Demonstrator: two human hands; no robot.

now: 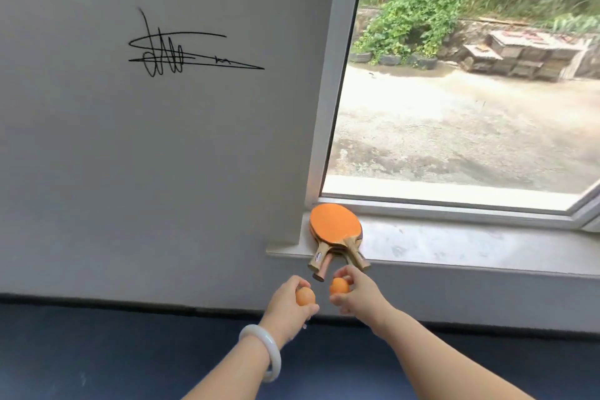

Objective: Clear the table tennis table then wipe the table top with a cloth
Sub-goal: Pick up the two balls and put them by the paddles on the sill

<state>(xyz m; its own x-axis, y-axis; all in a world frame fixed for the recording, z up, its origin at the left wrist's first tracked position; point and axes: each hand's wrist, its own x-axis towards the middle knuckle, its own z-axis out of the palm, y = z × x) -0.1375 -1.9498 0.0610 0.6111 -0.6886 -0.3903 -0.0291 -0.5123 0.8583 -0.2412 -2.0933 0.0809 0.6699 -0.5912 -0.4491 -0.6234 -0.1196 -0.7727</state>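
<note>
A: Where are the hands?

B: Both are stretched out in front of the sill (454,243). The left hand (285,305) grips the left ball (305,296), fingers curled round it, orange showing between thumb and fingertips. The right hand (357,294) pinches the right ball (340,286) the same way, thumb on top and fingers below.

A: How close are the two balls?

B: Near each other but apart, with a gap between them. The right ball sits a little higher.

A: And the paddles (334,227)?

B: Stacked flat at the left end of the sill, tucked into the corner where the wall (162,140) meets the window (454,75) frame. The top one lies orange face up. The handles fan out and overhang the front edge of the sill, pointing down toward the hands.

A: Do the hands touch the handles?

B: The right hand is just below them; I can't tell whether its thumb meets a handle. The left hand is clear of them.

A: How many paddles?

B: Several handles show, but the stack hides an exact count.

A: Anything else?

B: A pale bangle (263,351) on the left wrist, a black scrawl (181,52) on the wall, a dark blue floor (97,351) under the arms, and wet ground and greenery beyond the glass.
</note>
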